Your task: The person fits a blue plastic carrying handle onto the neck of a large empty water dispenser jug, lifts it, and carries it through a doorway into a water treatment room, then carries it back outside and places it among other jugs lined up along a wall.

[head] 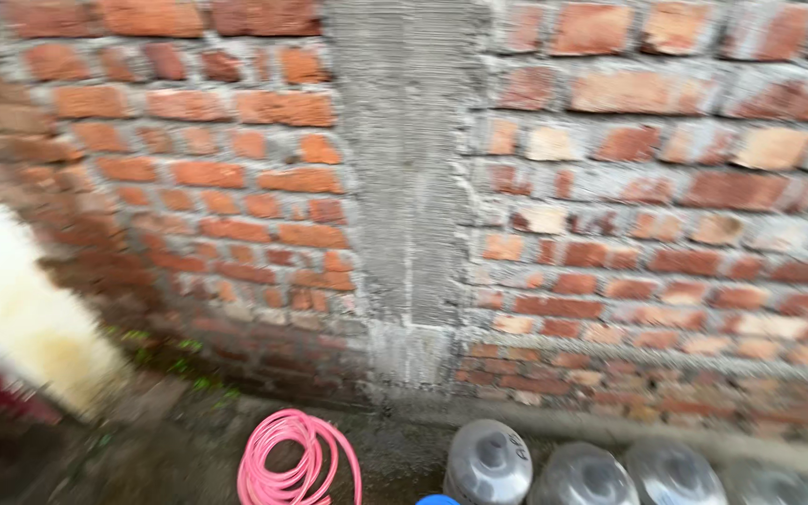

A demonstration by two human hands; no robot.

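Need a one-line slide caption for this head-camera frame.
Blurred view of a brick wall with a grey concrete column, a coiled pink hose and clear water jugs at its base; no hands visible.

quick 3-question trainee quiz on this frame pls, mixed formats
1. True or false: the pink hose lies coiled on the ground.
2. What stands between the two stretches of brick wall? A) a concrete column B) a wooden door C) a window
3. Fill in: the clear plastic jugs stand to the ____ of the hose.

Key: 1 true; 2 A; 3 right. No hands are in view.
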